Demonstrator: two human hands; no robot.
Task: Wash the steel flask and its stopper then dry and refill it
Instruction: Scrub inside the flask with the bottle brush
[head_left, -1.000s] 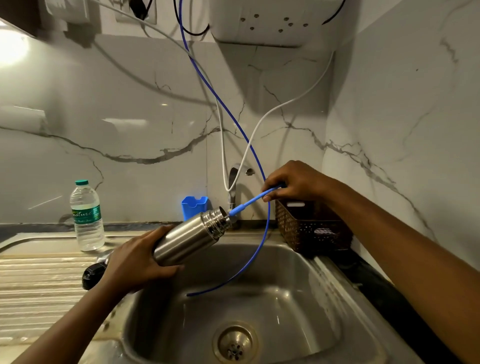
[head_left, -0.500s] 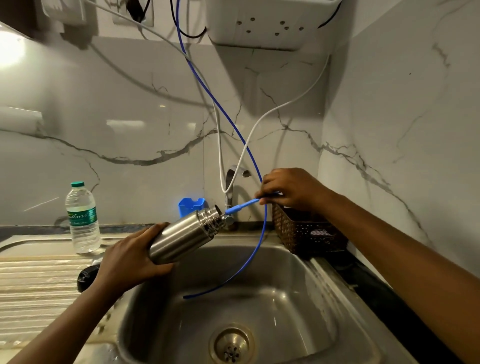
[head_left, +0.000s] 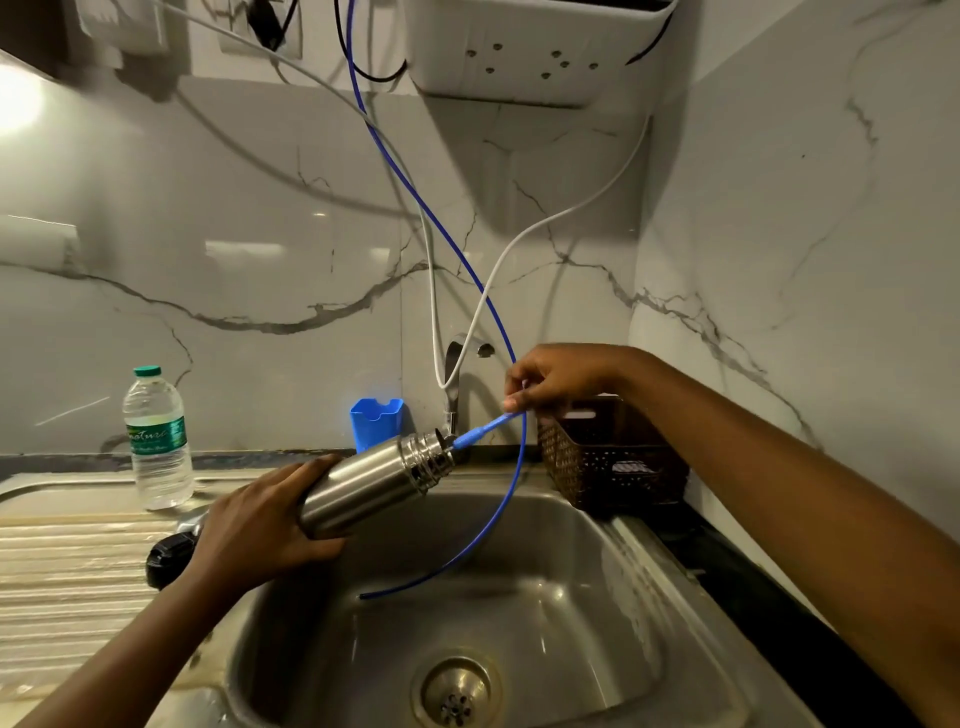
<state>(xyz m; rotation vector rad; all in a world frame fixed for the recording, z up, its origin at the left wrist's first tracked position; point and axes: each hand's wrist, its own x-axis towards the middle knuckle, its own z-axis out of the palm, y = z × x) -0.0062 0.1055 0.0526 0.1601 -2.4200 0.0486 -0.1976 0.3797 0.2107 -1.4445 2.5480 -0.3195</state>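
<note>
My left hand (head_left: 260, 525) grips the base of the steel flask (head_left: 374, 483), which lies tilted over the sink (head_left: 613, 613) with its threaded open mouth pointing up and right. My right hand (head_left: 561, 379) pinches the end of a blue brush handle (head_left: 480, 430) whose other end is inside the flask's mouth. A black stopper (head_left: 166, 558) lies on the draining board behind my left wrist, partly hidden.
A thin blue tube (head_left: 498, 499) loops from the wall unit into the basin, beside a white tube (head_left: 498, 270) and the tap (head_left: 457, 374). A water bottle (head_left: 157, 441) stands left, a blue holder (head_left: 376, 423) at the back, a dark basket (head_left: 613, 457) right.
My right hand has slid left and down toward the flask, pushing the brush handle deeper into its mouth. The flask stays tilted in my left hand.
</note>
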